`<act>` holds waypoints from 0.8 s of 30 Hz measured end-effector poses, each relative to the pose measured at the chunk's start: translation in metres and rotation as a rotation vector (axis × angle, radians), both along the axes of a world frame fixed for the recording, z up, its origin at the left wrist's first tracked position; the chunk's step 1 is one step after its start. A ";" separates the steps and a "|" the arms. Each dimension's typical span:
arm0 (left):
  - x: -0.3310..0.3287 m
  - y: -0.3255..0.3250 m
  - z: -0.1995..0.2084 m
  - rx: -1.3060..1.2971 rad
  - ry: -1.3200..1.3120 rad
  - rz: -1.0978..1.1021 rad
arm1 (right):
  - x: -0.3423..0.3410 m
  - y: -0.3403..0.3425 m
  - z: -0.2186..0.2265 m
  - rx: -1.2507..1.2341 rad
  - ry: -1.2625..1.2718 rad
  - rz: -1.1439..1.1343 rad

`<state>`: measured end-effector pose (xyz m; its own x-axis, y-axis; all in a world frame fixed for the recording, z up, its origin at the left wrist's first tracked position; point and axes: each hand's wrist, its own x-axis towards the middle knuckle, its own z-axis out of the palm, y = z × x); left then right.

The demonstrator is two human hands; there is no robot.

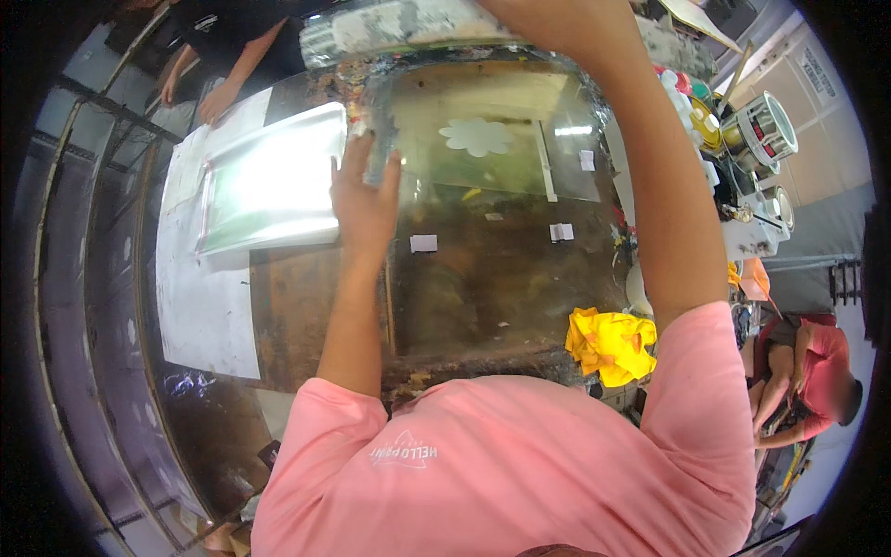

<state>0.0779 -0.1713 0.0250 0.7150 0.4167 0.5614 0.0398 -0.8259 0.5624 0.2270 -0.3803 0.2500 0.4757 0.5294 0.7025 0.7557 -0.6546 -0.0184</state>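
Note:
My left hand (367, 200) reaches forward over the table with its fingers spread. Its fingertips are at the right edge of a stack of shiny, clear film-like sheets (274, 181); whether they touch it I cannot tell. To the right lies a glassy work surface (464, 297) with a greenish area and a white scalloped, flower-like shape (476, 136). My right arm stretches to the far side, where my right hand (534, 19) is cut off by the upper edge, its fingers hidden. Beyond the glassy surface runs a long, paint-smeared pale roll or bar (408, 32).
A crumpled yellow cloth (611, 345) sits at the near right edge. Small white tabs (423, 243) and a white strip (545, 162) are on the surface. White paper (204, 316) lies left; cans (761, 130) stand right. Another person's hand (219, 100) rests far left; someone sits right.

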 end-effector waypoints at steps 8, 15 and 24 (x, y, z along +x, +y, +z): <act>-0.072 0.149 -0.011 -0.031 0.025 0.304 | -0.013 0.000 -0.008 0.014 0.007 -0.019; -0.112 0.264 -0.026 0.036 0.173 0.572 | -0.019 0.002 -0.006 0.045 0.055 -0.015; -0.108 0.130 -0.066 0.533 0.308 0.283 | 0.000 -0.007 -0.014 -0.033 0.122 -0.009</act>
